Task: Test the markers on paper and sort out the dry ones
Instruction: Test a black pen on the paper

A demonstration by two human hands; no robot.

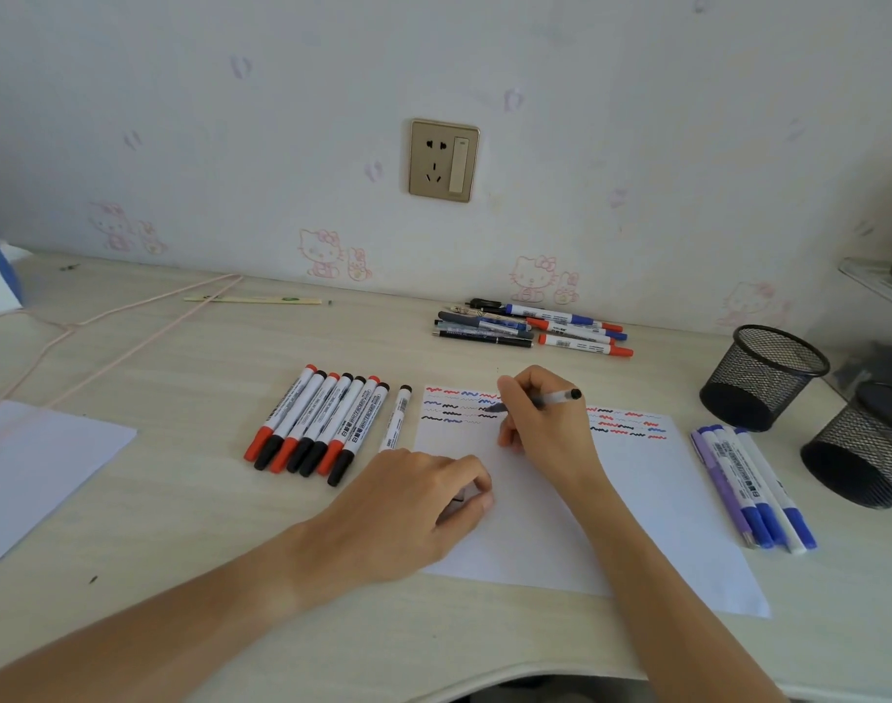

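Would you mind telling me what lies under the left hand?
The left hand rests on the test paper's left edge, fingers curled round something small and dark, perhaps a pen cap; the hand covers most of it.

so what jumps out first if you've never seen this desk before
The right hand stands out first, holding a pen with its tip on the white paper at the centre, among rows of red, blue and black squiggles. The left hand rests on the paper's near left edge, fingers curled. A neat row of red and black whiteboard markers lies left of the sheet, and two black mesh cups lie tipped over at far right.
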